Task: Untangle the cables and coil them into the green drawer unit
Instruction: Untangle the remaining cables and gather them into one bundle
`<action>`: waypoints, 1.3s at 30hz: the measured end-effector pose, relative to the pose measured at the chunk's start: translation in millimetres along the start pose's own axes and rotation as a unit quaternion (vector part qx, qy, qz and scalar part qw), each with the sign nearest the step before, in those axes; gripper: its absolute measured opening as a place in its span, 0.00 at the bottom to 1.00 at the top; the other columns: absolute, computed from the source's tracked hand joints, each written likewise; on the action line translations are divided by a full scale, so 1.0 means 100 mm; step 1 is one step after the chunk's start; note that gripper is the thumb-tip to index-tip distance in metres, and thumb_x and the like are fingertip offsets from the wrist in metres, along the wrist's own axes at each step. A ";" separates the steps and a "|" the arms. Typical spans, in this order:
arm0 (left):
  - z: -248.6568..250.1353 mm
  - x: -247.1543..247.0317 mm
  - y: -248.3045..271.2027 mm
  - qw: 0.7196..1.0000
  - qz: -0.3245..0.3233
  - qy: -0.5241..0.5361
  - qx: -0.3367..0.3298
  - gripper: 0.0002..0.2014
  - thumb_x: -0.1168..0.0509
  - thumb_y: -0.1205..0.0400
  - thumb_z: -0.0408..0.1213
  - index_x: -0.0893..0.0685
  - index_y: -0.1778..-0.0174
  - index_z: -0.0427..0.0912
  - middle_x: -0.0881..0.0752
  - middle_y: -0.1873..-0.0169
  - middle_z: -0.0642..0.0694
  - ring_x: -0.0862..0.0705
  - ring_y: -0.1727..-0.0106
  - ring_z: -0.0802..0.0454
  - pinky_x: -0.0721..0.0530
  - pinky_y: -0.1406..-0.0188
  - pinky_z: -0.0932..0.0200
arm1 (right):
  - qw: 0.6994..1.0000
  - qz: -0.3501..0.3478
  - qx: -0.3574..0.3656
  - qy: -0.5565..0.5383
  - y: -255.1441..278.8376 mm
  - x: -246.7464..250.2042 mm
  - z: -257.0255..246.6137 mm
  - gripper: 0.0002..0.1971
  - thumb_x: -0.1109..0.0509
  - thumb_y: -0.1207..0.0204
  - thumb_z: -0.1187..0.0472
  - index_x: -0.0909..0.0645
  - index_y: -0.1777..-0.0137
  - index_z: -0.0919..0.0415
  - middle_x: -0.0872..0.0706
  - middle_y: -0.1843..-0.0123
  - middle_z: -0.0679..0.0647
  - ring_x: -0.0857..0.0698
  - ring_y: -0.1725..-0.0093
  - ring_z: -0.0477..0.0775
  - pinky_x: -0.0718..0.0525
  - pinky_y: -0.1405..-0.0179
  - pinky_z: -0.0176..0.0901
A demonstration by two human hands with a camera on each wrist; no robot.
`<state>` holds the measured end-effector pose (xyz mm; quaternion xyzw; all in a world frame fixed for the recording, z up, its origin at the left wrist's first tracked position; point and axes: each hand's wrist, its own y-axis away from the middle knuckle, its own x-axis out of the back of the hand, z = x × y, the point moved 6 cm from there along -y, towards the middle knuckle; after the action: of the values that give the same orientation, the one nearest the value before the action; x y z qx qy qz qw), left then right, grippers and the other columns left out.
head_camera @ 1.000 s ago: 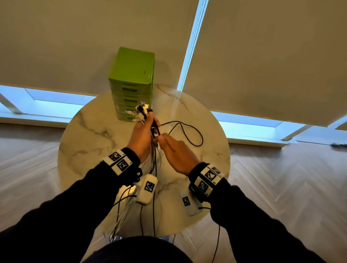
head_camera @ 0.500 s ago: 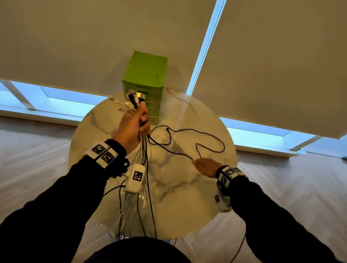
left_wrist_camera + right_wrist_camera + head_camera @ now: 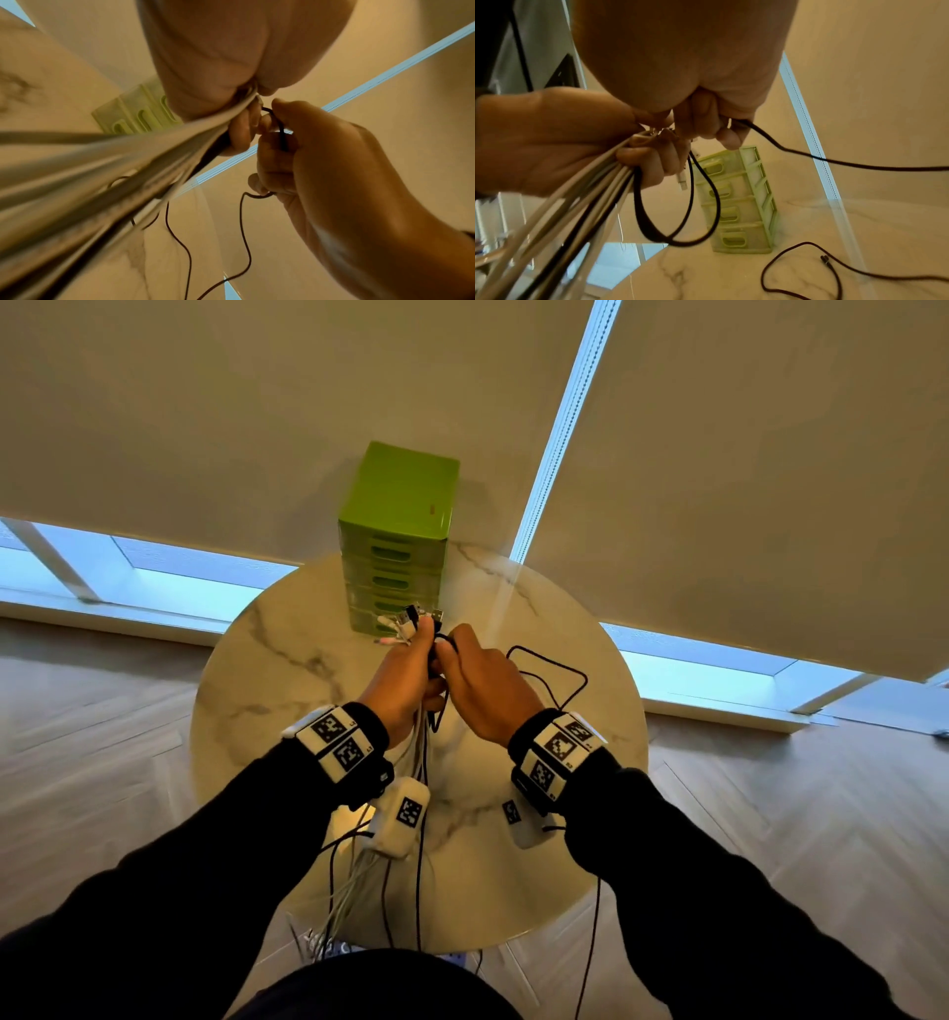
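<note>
My left hand (image 3: pixel 405 670) grips a bundle of white and black cables (image 3: pixel 416 757) upright above the round marble table (image 3: pixel 267 690); the plugs stick out above the fist and the rest hangs over the near edge. My right hand (image 3: pixel 482 685) sits right beside it and pinches a thin black cable (image 3: pixel 834 160) at the top of the bundle. That black cable (image 3: pixel 560 670) trails to the right in a loop on the table. The green drawer unit (image 3: pixel 398 541) stands at the table's far edge, just beyond the hands, its drawers shut.
Closed roller blinds (image 3: pixel 744 454) hang behind the table with a bright gap between them. Low window strips (image 3: pixel 169 577) run along the floor line. Wood floor (image 3: pixel 796 814) surrounds the table. Cable ends (image 3: pixel 328 937) dangle past the near rim.
My right hand has come back from the right side of the table to the top of the bundle. The black cable's loop on the table has shrunk. The left hand has lowered slightly.
</note>
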<state>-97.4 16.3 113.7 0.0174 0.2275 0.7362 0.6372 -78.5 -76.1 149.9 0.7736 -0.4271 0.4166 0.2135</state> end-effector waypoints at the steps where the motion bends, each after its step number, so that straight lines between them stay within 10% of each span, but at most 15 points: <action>1: -0.01 0.02 -0.02 1.000 0.007 0.002 0.001 0.26 0.48 0.11 0.62 0.19 0.53 0.42 0.25 0.65 0.40 0.27 0.70 0.48 0.29 0.71 0.56 | 1.000 -0.007 0.015 0.004 0.03 -0.02 -0.01 0.13 0.52 0.08 0.49 0.32 0.41 0.57 0.16 0.63 0.56 0.18 0.69 0.59 0.26 0.72 0.51; 7: -0.02 0.23 -0.09 0.991 0.124 0.052 -0.011 0.18 0.44 0.09 0.46 0.30 0.64 0.45 0.33 0.73 0.44 0.33 0.75 0.51 0.33 0.75 0.57 | 0.997 -0.052 0.049 0.025 0.27 -0.12 0.03 0.14 0.51 0.09 0.46 0.32 0.48 0.55 0.20 0.68 0.55 0.22 0.68 0.64 0.27 0.68 0.56; 13: 0.21 0.46 -0.05 0.962 0.158 0.208 -0.080 0.15 0.45 0.08 0.43 0.24 0.58 0.39 0.17 0.68 0.44 0.12 0.67 0.48 0.09 0.64 0.47 | 0.976 -0.159 -0.025 -0.146 0.68 -0.39 0.64 0.22 0.50 0.09 0.45 0.26 0.56 0.57 0.25 0.67 0.49 0.28 0.69 0.47 0.28 0.65 0.42; 19: 0.51 0.70 0.01 0.943 0.139 0.268 -0.138 0.14 0.44 0.09 0.42 0.28 0.62 0.47 0.25 0.71 0.55 0.36 0.80 0.59 0.38 0.79 0.64 | 0.956 -0.257 -0.130 -0.060 0.99 -0.57 1.40 0.21 0.51 0.10 0.42 0.30 0.60 0.52 0.24 0.64 0.52 0.26 0.64 0.54 0.24 0.54 0.49; 24: 0.34 0.40 0.03 0.994 0.035 0.024 -0.105 0.14 0.44 0.08 0.41 0.29 0.62 0.46 0.27 0.74 0.52 0.37 0.80 0.59 0.39 0.79 0.63 | 0.966 -0.156 -0.181 0.101 0.50 -0.31 1.53 0.22 0.52 0.08 0.48 0.20 0.46 0.60 0.14 0.42 0.68 0.16 0.41 0.69 0.25 0.42 0.54; 28: 0.02 0.13 0.04 0.991 0.003 -0.115 -0.067 0.16 0.43 0.08 0.46 0.24 0.60 0.42 0.30 0.70 0.44 0.35 0.76 0.55 0.37 0.74 0.57 | 0.989 -0.037 -0.120 0.074 0.04 0.01 0.88 0.23 0.53 0.08 0.48 0.22 0.44 0.63 0.14 0.46 0.69 0.17 0.46 0.72 0.25 0.49 0.55; 33: -0.02 0.12 0.06 0.995 0.043 -0.081 -0.048 0.24 0.44 0.12 0.60 0.28 0.65 0.45 0.32 0.76 0.49 0.33 0.78 0.54 0.33 0.75 0.59 | 0.998 -0.060 0.029 0.014 0.04 -0.09 0.05 0.15 0.52 0.08 0.48 0.26 0.44 0.53 0.13 0.57 0.59 0.16 0.61 0.63 0.20 0.59 0.55; 39: 0.05 0.34 -0.06 0.991 0.112 -0.026 -0.065 0.17 0.40 0.11 0.45 0.29 0.65 0.45 0.31 0.76 0.50 0.31 0.76 0.54 0.31 0.74 0.56 | 0.987 -0.128 0.094 -0.015 0.29 -0.22 -0.02 0.10 0.51 0.09 0.45 0.33 0.51 0.42 0.21 0.68 0.51 0.23 0.70 0.52 0.26 0.64 0.51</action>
<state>-96.3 50.8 106.8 0.0206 0.1589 0.8156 0.5560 -109.9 -79.6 132.0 0.8447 -0.2869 0.4123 0.1849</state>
